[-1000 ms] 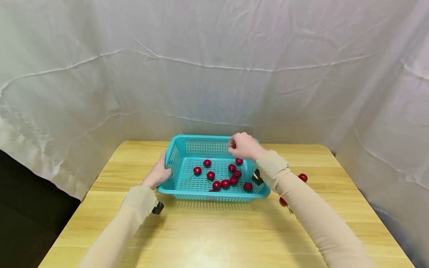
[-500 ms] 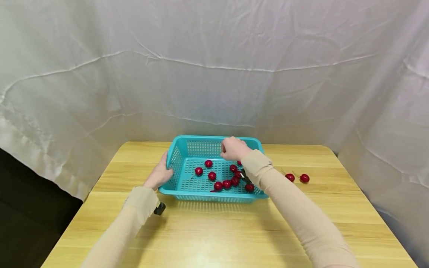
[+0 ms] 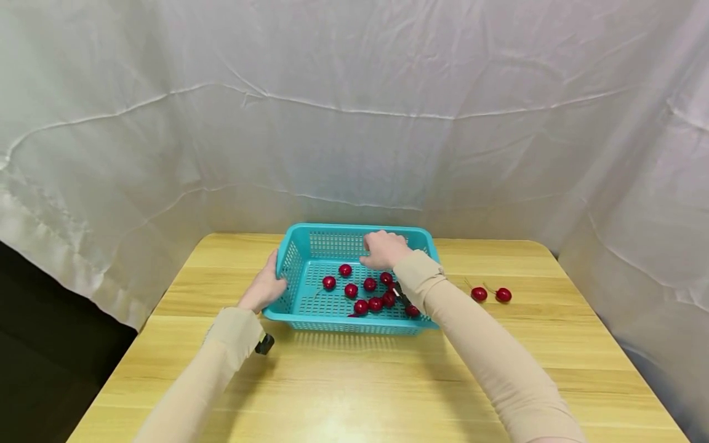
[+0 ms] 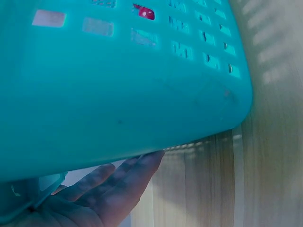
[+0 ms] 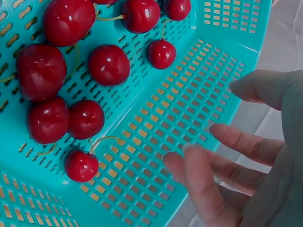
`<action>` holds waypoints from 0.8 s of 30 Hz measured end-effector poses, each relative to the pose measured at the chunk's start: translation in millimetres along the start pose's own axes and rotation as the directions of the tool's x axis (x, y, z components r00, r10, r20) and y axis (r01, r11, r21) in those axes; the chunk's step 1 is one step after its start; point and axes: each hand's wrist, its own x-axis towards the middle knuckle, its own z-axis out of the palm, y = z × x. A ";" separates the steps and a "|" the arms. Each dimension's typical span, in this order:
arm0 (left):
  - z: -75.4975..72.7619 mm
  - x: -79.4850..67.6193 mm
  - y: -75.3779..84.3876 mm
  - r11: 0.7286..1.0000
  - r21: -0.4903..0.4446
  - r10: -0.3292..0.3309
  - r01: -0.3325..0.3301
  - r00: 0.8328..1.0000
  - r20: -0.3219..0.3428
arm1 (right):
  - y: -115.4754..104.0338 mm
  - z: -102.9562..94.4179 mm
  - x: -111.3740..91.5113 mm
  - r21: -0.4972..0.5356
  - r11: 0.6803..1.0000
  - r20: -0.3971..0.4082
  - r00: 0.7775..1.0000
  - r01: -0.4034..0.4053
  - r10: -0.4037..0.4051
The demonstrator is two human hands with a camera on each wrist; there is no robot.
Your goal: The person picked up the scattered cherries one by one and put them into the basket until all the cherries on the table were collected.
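Observation:
A turquoise perforated plastic basket (image 3: 354, 326) stands on the table, with several red cherries (image 3: 370, 284) spread over its floor. My left hand (image 3: 263, 288) holds the basket's left end, thumb at the rim. In the left wrist view, the fingers (image 4: 128, 187) of that hand lie along the rim, partly hidden by the basket wall. Over the back right part of the basket hovers my right hand (image 3: 386, 249). Seen from the right wrist, its fingers (image 5: 201, 184) are spread and loosely bent with nothing between them, above the cherries (image 5: 109, 65), some with thin green stems.
Two cherries (image 3: 503, 295) with stems lie on the wooden table (image 3: 354, 394) to the right of the basket. A pale cloth curtain (image 3: 354, 154) hangs behind the table and along its sides.
My right hand has moved left and a little nearer, its fingers opening. One more cherry now shows in the middle of the basket floor. My left hand keeps its place on the basket.

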 end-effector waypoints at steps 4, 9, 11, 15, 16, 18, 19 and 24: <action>0.6 0.6 0.4 1.000 0.001 0.009 -0.009 1.000 -0.004 | 1.8 -1.3 -1.1 -0.016 1.000 0.019 1.000 -0.018 0.018; 0.5 2.4 -1.0 1.000 0.015 0.016 -0.016 1.000 -0.014 | 6.3 -4.6 -2.8 -0.019 1.000 0.027 0.999 -0.022 0.022; 0.6 2.9 -1.7 1.000 0.017 0.016 -0.016 1.000 -0.014 | 8.5 -7.1 -4.7 -0.019 1.000 0.031 0.999 -0.024 0.025; 0.4 3.6 -2.4 1.000 0.015 0.015 -0.015 1.000 -0.011 | 14.3 -12.3 -8.9 -0.017 1.000 0.036 0.999 -0.027 0.027; 0.1 3.7 -2.4 1.000 0.013 0.017 -0.017 1.000 -0.011 | 15.9 -13.6 -10.3 -0.013 1.000 0.036 0.999 -0.025 0.025; -0.1 3.8 -2.1 1.000 0.013 0.020 -0.020 1.000 -0.013 | 19.6 -15.8 -12.9 -0.004 1.000 0.031 0.999 -0.026 0.027; -0.1 3.7 -2.0 1.000 0.013 0.021 -0.021 1.000 -0.013 | 21.7 -17.0 -14.8 0.002 1.000 0.027 0.999 -0.027 0.027; 0.5 2.2 -0.8 1.000 0.013 0.010 -0.010 1.000 -0.013 | 33.1 -22.6 -25.6 0.016 1.000 -0.019 1.000 -0.021 0.021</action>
